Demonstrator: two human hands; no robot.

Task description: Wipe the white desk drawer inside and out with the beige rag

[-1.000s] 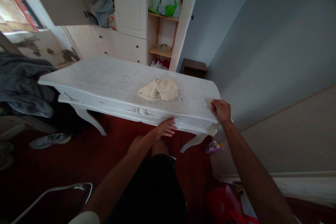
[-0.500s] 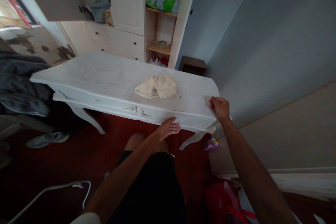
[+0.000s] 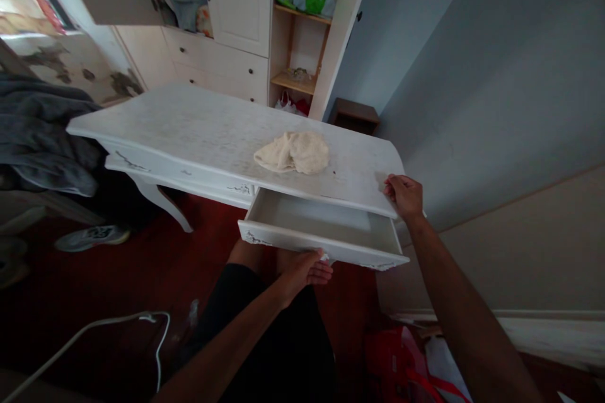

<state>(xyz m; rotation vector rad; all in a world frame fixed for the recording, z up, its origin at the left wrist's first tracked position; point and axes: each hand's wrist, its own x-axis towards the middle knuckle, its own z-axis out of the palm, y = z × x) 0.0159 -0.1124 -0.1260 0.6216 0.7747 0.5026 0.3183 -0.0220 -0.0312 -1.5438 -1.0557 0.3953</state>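
Note:
My left hand (image 3: 308,269) is closed on the small white drawer knob (image 3: 324,257) at the drawer's front. The right-hand drawer (image 3: 326,217) of the white table (image 3: 189,116) stands pulled out, its pale inside bare. At the table's right end, my right hand (image 3: 405,195) rests with its fingers curled together; whatever is inside them, if anything, is hidden. A crumpled cream cloth (image 3: 295,152) lies on the tabletop behind the drawer.
A white cabinet (image 3: 239,12) with shelves and bags stands behind the table. Dark grey fabric (image 3: 45,132) is heaped at the left, above a shoe (image 3: 92,238). A red bag (image 3: 394,365) sits at the lower right, a white hanger-like tube (image 3: 94,326) at the lower left. The wall (image 3: 496,94) is close on the right.
The drawer was closed and is now drawn out toward me, my left hand moving back with its knob. My right hand keeps its place on the table's right end.

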